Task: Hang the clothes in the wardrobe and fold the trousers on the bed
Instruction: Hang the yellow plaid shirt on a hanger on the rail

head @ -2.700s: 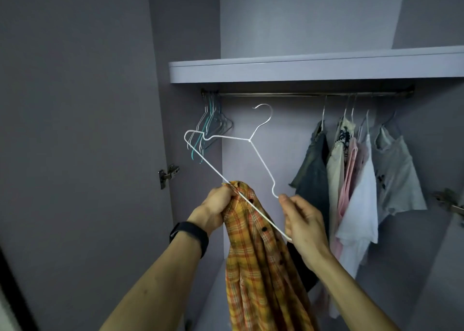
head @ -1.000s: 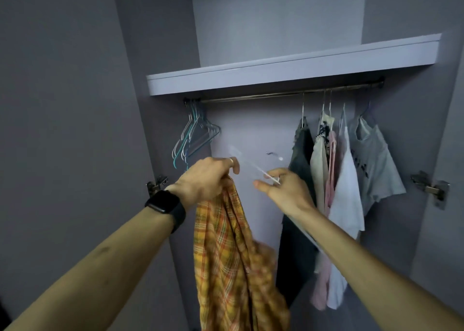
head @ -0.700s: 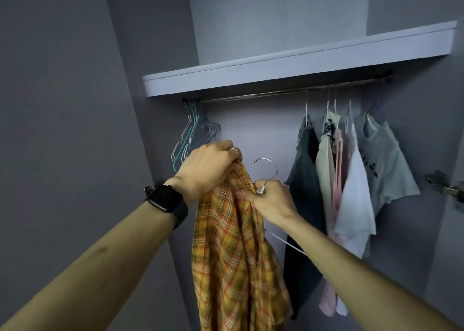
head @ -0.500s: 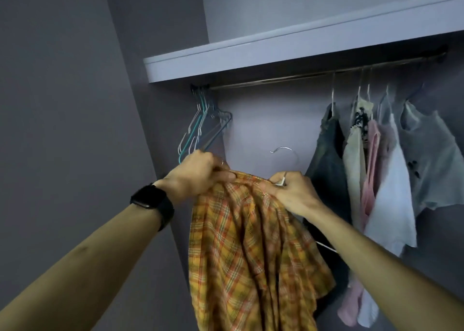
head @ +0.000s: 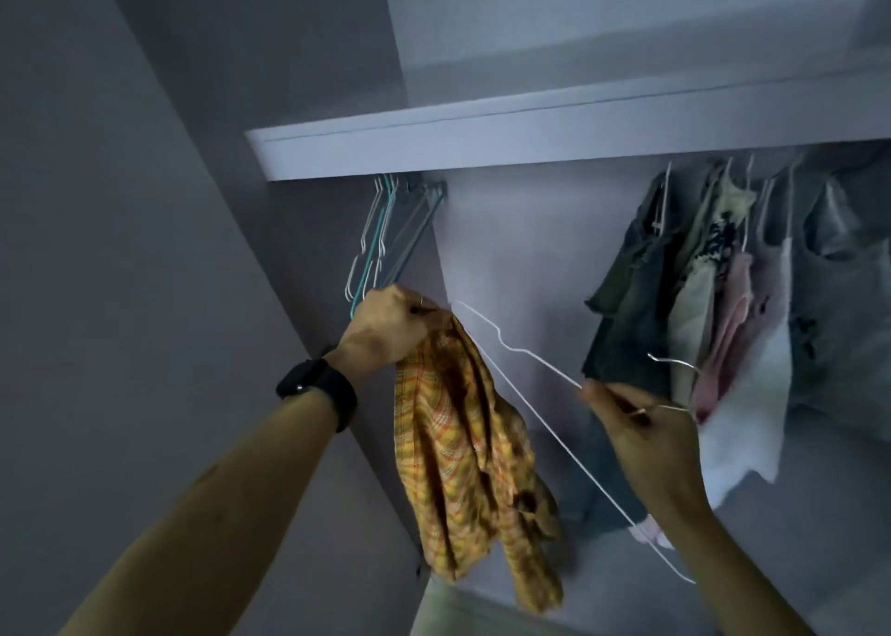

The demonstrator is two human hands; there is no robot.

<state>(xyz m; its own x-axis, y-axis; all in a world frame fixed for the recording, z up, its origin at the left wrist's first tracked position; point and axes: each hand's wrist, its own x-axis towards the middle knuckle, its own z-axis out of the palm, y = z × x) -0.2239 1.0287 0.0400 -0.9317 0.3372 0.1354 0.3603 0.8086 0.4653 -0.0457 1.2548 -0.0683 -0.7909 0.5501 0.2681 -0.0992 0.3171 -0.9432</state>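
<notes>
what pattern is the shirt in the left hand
Yellow and orange plaid shirt, clearest in the head view.

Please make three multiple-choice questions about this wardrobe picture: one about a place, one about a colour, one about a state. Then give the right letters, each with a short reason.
1. Where under the shelf do the empty hangers hang?
A) at the left end
B) in the middle
C) at the right end

2. What colour is the shirt in the left hand?
A) plain white
B) yellow-orange check
C) dark blue

3. What is the state of the white hanger?
A) hooked up under the shelf
B) lying on the shelf
C) held free by the right hand

Answers:
1 A: they bunch next to the left wall.
2 B: checked yellow-orange cloth hangs from that grip.
3 C: the fingers pinch it below the hook, and it is beside the shirt.
</notes>
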